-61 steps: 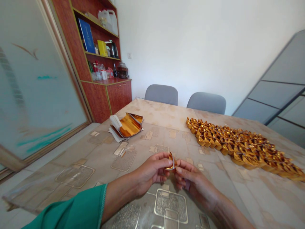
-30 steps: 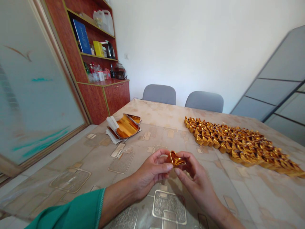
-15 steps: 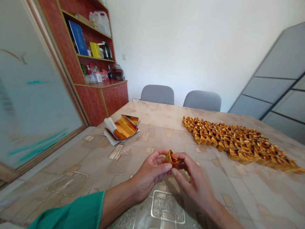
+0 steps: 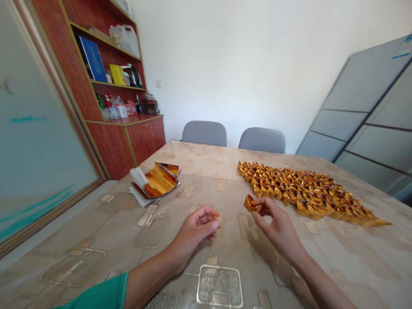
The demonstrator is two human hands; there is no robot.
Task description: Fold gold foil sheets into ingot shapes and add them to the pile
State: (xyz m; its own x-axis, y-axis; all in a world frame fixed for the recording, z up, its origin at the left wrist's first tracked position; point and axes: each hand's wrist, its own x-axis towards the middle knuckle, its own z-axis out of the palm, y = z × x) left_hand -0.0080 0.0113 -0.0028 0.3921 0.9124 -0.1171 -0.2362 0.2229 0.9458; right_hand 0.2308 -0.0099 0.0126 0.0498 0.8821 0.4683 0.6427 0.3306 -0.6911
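Between the thumb and fingers of my right hand (image 4: 275,221) is a folded gold foil paper ingot (image 4: 251,204), held above the table by one end. My left hand (image 4: 199,225) is over the middle of the table, fingers curled loosely with a gap to the thumb and nothing in them. To the right, many finished gold paper ingots (image 4: 299,184) stand packed in rows. A stack of gold foil paper sheets (image 4: 159,182), with white backing showing at its edges, lies at the left, beyond my left hand.
A patterned cloth covers the table (image 4: 154,270). Two grey chairs (image 4: 204,133) (image 4: 262,139) stand at its far side. A red-brown cabinet (image 4: 128,143) with bottles and a kettle is at the back left, and grey panels (image 4: 344,98) lean at the right.
My left hand has let go of the paper ingot and drawn left. My right hand has carried the ingot right, toward the rows. The view has turned slightly right.
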